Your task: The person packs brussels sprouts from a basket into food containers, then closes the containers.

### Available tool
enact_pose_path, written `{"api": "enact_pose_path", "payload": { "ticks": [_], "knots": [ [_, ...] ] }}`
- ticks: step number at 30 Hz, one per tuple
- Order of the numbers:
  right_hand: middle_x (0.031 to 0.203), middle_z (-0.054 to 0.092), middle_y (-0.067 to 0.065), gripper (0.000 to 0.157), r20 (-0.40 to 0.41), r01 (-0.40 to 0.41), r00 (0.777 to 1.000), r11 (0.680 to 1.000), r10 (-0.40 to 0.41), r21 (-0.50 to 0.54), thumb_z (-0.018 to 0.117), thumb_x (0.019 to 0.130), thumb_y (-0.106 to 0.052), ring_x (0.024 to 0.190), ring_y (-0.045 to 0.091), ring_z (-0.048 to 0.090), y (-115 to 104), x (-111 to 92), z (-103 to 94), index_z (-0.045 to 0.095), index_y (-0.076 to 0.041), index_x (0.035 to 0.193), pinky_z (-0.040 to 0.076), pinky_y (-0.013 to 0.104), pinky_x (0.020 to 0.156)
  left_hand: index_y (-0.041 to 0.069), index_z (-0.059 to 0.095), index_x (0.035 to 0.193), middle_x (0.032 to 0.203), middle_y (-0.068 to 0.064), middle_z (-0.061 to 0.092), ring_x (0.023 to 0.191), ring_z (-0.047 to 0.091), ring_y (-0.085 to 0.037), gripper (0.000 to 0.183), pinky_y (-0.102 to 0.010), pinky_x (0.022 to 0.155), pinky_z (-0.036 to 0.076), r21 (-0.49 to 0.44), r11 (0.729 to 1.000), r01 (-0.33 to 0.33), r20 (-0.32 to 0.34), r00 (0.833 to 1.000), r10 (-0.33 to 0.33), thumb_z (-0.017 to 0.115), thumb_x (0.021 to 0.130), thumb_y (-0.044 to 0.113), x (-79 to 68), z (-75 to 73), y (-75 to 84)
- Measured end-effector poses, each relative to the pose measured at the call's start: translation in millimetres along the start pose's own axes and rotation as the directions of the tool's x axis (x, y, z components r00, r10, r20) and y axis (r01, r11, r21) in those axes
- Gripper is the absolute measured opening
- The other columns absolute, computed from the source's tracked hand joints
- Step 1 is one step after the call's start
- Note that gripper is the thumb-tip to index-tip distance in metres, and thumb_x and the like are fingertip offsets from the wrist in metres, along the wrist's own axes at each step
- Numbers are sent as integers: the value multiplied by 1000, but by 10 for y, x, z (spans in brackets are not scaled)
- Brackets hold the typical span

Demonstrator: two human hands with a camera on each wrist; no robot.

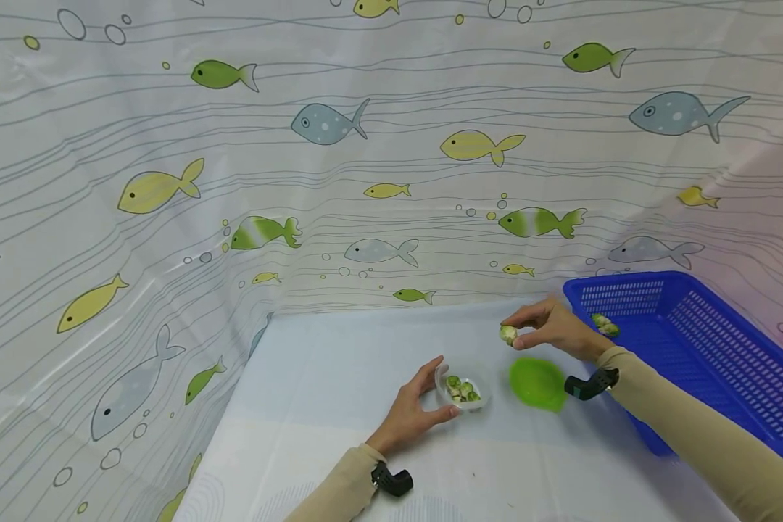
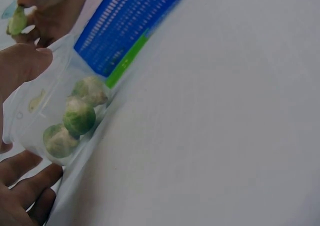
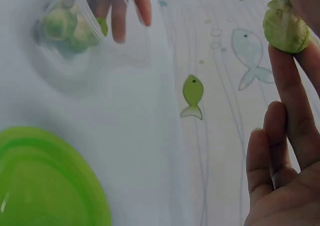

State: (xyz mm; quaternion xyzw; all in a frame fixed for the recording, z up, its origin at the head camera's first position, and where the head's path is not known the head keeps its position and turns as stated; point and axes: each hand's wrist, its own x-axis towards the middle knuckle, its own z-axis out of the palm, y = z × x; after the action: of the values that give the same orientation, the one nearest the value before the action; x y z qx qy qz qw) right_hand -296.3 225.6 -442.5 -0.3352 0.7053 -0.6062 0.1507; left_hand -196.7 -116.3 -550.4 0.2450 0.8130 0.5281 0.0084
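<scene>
My left hand (image 1: pixel 409 417) grips a small clear plastic tub (image 1: pixel 484 394) on the table, thumb at the near side and fingers at the far side. Several Brussels sprouts (image 2: pixel 79 117) lie in the bottom of that tub. Up and to the right, my right hand (image 1: pixel 557 330) pinches a single Brussels sprout (image 3: pixel 287 30) between thumb and fingertips, in the air above the table. Below the right hand, a bright green lid (image 1: pixel 536 384) lies on the table to the right of the tub.
A blue perforated plastic basket (image 1: pixel 698 377) stands at the right, partly behind the right forearm. A few sprouts (image 1: pixel 605 325) sit at its far left corner. White sheeting covers the table (image 1: pixel 339 370), and a fish-patterned curtain (image 1: pixel 378 217) rises behind and at the sides.
</scene>
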Motion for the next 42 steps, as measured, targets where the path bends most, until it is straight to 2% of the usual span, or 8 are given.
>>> {"api": "enact_pose_path", "payload": {
  "ticks": [5,9,17,22,26,32,37,42],
  "knots": [
    [116,79,5,38,-53,-87,995,992,83,-88,87,86,-4,106,17,72,32,68,186,77,4,122,60,33,97,10,32,166,161,-10,53,144,57,-29,91,-41,120,47,0,1000,21,5,1000,-21,83,94,30,2,-14,6],
    [114,79,6,38,-66,-131,991,973,121,-190,92,83,-15,112,22,69,24,154,310,82,-5,118,50,41,108,11,33,166,161,-8,53,143,57,-26,91,-40,120,47,2,1000,25,-1,1000,-25,84,93,31,9,-24,-5],
    [108,79,-1,33,-5,-123,992,948,127,-293,95,80,-24,113,42,61,61,242,478,85,-22,112,44,56,106,14,33,167,162,-4,53,143,58,-24,91,-41,119,48,4,999,32,-2,999,-32,83,93,34,3,-27,-13],
    [106,81,-8,33,38,-79,994,930,99,-359,96,79,-28,109,40,58,93,275,559,85,-29,110,46,51,94,14,34,166,161,-3,54,143,58,-23,91,-40,119,48,9,999,31,-2,1000,-31,83,93,34,10,-33,-22],
    [103,77,-6,35,58,-53,995,908,84,-415,97,77,-31,107,41,54,118,296,624,86,-29,109,46,50,88,15,34,166,160,-4,55,142,58,-24,91,-40,118,49,14,1000,27,-5,1000,-27,83,93,33,11,-34,-21],
    [106,60,2,34,62,-51,993,843,99,-535,99,74,-28,105,36,54,144,311,729,87,-28,106,49,48,86,16,33,166,162,-7,53,144,56,-24,91,-40,120,47,-4,999,42,3,999,-42,84,93,34,3,-27,0],
    [106,60,-1,36,90,4,994,763,70,-646,99,74,-24,100,20,51,116,327,784,86,-24,108,47,35,83,14,33,166,161,-6,54,144,57,-25,91,-40,119,48,-9,999,47,1,999,-47,84,93,34,1,-21,0],
    [104,63,-4,36,115,48,992,717,45,-695,98,75,-21,98,14,47,104,346,799,86,-21,110,43,30,82,15,34,167,160,-7,54,143,57,-25,91,-39,119,48,-6,999,37,3,999,-37,84,93,33,13,-21,-3]
  ]
}}
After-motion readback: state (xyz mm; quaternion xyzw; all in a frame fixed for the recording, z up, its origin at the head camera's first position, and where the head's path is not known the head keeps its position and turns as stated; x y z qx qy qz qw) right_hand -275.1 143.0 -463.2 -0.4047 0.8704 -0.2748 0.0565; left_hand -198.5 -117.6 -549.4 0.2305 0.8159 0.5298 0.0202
